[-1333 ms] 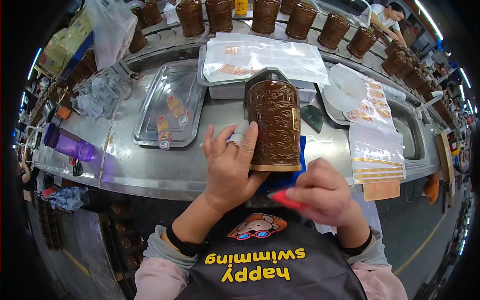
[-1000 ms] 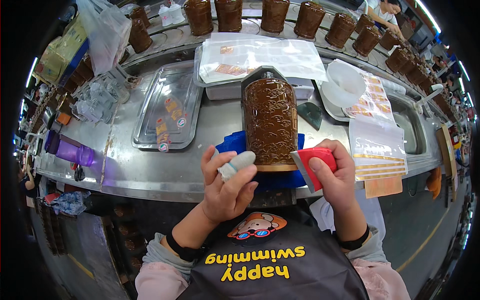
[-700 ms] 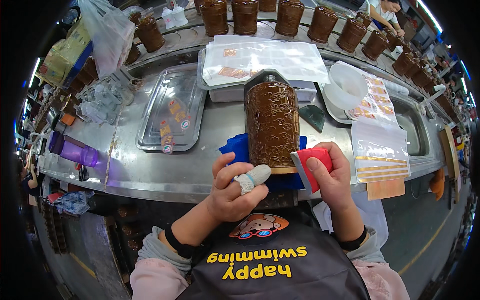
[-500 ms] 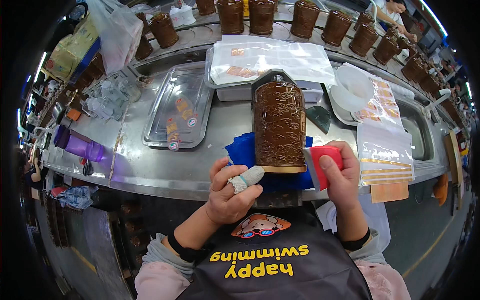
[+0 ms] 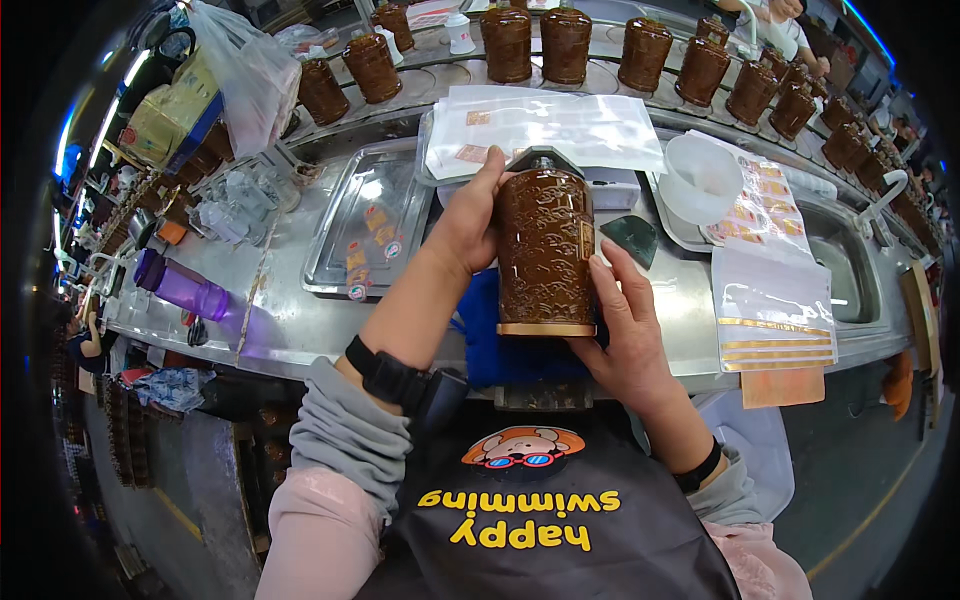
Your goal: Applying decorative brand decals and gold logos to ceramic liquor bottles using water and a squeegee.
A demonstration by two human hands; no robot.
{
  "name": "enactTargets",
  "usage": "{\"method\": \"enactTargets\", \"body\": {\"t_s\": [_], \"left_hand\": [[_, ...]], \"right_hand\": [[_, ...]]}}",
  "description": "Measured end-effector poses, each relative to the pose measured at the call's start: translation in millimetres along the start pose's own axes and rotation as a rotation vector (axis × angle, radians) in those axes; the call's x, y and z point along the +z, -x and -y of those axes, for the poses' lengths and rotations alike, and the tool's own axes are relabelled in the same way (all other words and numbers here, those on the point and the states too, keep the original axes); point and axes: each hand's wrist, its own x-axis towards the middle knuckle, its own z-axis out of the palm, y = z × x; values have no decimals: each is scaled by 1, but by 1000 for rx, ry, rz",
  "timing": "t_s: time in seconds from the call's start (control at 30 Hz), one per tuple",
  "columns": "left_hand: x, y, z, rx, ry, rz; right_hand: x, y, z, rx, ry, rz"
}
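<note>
A brown glazed bottle (image 5: 545, 250) with a raised pattern and a gold band round its base is between my two hands, its neck pointing away from me. My left hand (image 5: 474, 218) grips its left side near the shoulder, with most fingers hidden behind it. On the lower right side rest the fingers of my right hand (image 5: 628, 340), its thumb by the base. Beneath the bottle, a blue cloth (image 5: 482, 345) shows at the front edge of the steel counter. A dark angular support (image 5: 572, 158) stands at the neck end.
Left of the bottle lies a clear tray (image 5: 330, 235) with small labels. White sheets (image 5: 560, 110), a white tub (image 5: 700, 180) and a dark green triangular piece (image 5: 630, 238) are nearby. A purple drink bottle (image 5: 185, 287) lies left; a sink (image 5: 845, 270) is right. Similar brown bottles (image 5: 565, 45) line the back conveyor.
The red scraper has left my right hand and is out of sight. Both hands have taken hold of the bottle, my left moving up to its shoulder; the bottle has turned slightly.
</note>
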Motion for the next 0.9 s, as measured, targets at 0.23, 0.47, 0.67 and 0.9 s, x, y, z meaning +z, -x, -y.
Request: {"method": "enactTargets", "body": {"t_s": [0.23,0.47,0.67,0.9], "left_hand": [[20,45,-18,22,-120,40],[25,183,-68,519,-385,-137],[7,354,-63,681,-786,-632],[-51,469,26,728,-846,-1398]], "right_hand": [[-30,2,-2,-99,-152,-110],[-18,-40,20,-376,-356,-53],[48,-61,91,-685,-605,158],[124,-50,154,-590,-637,596]]}}
